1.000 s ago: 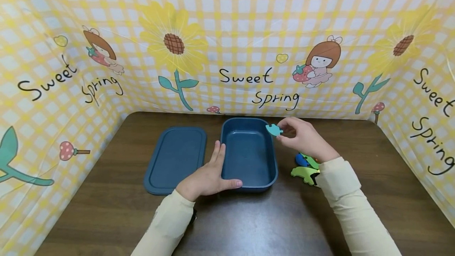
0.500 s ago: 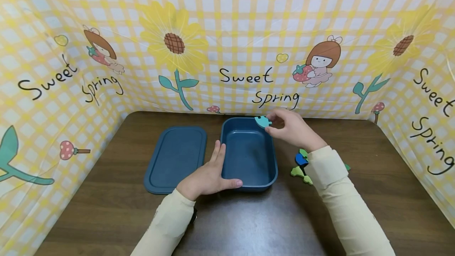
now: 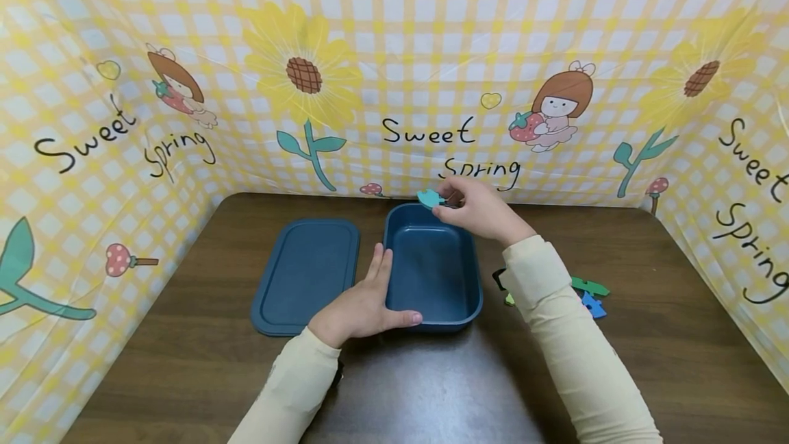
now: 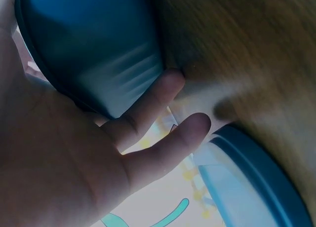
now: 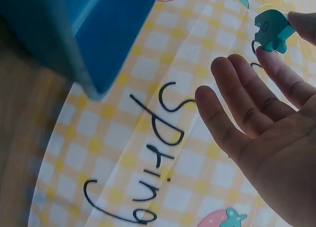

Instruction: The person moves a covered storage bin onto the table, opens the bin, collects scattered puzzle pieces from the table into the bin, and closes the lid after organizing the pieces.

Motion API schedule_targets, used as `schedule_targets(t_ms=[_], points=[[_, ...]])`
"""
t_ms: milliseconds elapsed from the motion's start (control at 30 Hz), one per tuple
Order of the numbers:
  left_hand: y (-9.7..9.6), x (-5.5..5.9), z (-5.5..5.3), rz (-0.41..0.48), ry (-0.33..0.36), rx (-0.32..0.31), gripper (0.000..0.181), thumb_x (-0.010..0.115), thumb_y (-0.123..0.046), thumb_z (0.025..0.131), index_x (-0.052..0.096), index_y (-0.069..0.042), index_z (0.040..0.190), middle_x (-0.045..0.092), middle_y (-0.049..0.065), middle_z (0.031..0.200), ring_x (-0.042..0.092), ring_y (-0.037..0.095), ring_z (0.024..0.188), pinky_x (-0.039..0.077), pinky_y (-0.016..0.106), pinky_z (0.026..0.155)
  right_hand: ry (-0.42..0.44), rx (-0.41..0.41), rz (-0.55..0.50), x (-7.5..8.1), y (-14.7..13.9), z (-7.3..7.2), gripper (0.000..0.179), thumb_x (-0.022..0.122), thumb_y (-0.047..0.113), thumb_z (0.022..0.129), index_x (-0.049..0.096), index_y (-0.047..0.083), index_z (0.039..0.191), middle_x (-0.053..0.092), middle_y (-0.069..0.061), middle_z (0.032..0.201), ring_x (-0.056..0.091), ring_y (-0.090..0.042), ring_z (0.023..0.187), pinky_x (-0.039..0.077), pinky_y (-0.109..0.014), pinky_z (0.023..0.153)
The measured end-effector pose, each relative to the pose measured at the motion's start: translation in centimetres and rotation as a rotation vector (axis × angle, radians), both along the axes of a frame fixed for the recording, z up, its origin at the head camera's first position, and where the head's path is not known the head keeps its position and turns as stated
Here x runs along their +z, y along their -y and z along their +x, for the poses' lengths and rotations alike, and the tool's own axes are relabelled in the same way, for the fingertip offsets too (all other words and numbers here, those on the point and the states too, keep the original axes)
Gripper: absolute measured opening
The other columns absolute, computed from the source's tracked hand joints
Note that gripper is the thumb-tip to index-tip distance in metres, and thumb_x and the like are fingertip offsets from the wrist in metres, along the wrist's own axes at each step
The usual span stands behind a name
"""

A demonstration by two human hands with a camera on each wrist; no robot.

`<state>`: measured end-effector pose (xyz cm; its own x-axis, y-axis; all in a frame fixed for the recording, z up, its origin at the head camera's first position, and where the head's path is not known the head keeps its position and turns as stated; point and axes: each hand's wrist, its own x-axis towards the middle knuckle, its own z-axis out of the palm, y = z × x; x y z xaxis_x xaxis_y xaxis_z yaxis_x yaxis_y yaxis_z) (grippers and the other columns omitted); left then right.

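Observation:
A dark blue rectangular box (image 3: 431, 324) stands without its lid in the middle of the table, nothing visible inside. My left hand (image 3: 357, 310) rests along its left side, fingers straight and thumb over the near rim; in the left wrist view the fingers (image 4: 163, 153) reach along the outer wall. Above the far rim, my right hand (image 3: 481, 207) pinches a small turquoise puzzle-like piece (image 3: 429, 199) between thumb and index finger. The right wrist view shows that piece (image 5: 273, 30) with a round mark, the other fingers spread loosely.
The matching blue lid (image 3: 305, 279) lies flat left of the box. Right of the box, partly hidden under the right sleeve, lie several coloured pieces, among them a green one (image 3: 590, 286) and a blue one (image 3: 594, 305). A checked cloth (image 3: 394, 53) surrounds the table's back and sides.
My right hand has carried the turquoise piece left and farther back, from the box's right rim to above its far rim. My left hand has stayed in place.

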<state>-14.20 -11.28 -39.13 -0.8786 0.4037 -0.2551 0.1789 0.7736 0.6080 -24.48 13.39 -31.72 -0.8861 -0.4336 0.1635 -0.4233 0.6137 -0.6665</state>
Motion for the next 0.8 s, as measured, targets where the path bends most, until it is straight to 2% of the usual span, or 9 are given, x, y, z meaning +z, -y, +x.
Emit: schedule_targets(t_ms=[167, 400, 667, 800], points=[[0.0, 0.0, 0.0, 0.004, 0.001, 0.003, 0.121, 0.071, -0.064, 0.086, -0.007, -0.014, 0.163, -0.021, 0.003, 0.166, 0.042, 0.039, 0.138, 0.049, 0.050, 0.097, -0.019, 0.015, 0.008, -0.1, 1.5, -0.5, 0.030, 0.073, 0.028, 0.093, 0.065, 0.009, 0.115, 0.066, -0.008, 0.109, 0.063, -0.025, 0.100, 0.053, -0.044, 0.085], [0.1, -0.1, -0.1, 0.000, 0.006, 0.004, 0.121, 0.071, -0.065, 0.085, -0.008, -0.014, 0.162, -0.022, 0.003, 0.166, 0.044, 0.039, 0.137, 0.049, 0.050, 0.097, 0.033, 0.031, -0.033, -0.8, 3.2, -1.3, 0.032, 0.072, 0.025, 0.094, 0.065, 0.007, 0.119, 0.066, -0.009, 0.109, 0.062, -0.025, 0.100, 0.053, -0.043, 0.087], [0.2, -0.2, -0.1, 0.001, 0.007, -0.002, 0.121, 0.070, -0.065, 0.086, -0.009, -0.014, 0.162, -0.023, 0.003, 0.166, 0.047, 0.038, 0.135, 0.050, 0.048, 0.095, 0.037, 0.018, -0.027, -2.0, 4.5, -2.7, 0.032, 0.073, 0.025, 0.094, 0.065, 0.006, 0.118, 0.065, -0.010, 0.114, 0.061, -0.026, 0.105, 0.048, -0.043, 0.094], [0.1, -0.1, -0.1, -0.001, 0.003, -0.004, 0.121, 0.070, -0.065, 0.086, -0.008, -0.014, 0.162, -0.023, 0.002, 0.166, 0.049, 0.037, 0.133, 0.051, 0.045, 0.093, 0.084, 0.000, -0.018, -2.7, 4.7, -3.4, 0.028, 0.072, 0.023, 0.094, 0.066, 0.006, 0.115, 0.065, -0.012, 0.112, 0.060, -0.027, 0.101, 0.049, -0.044, 0.091]])
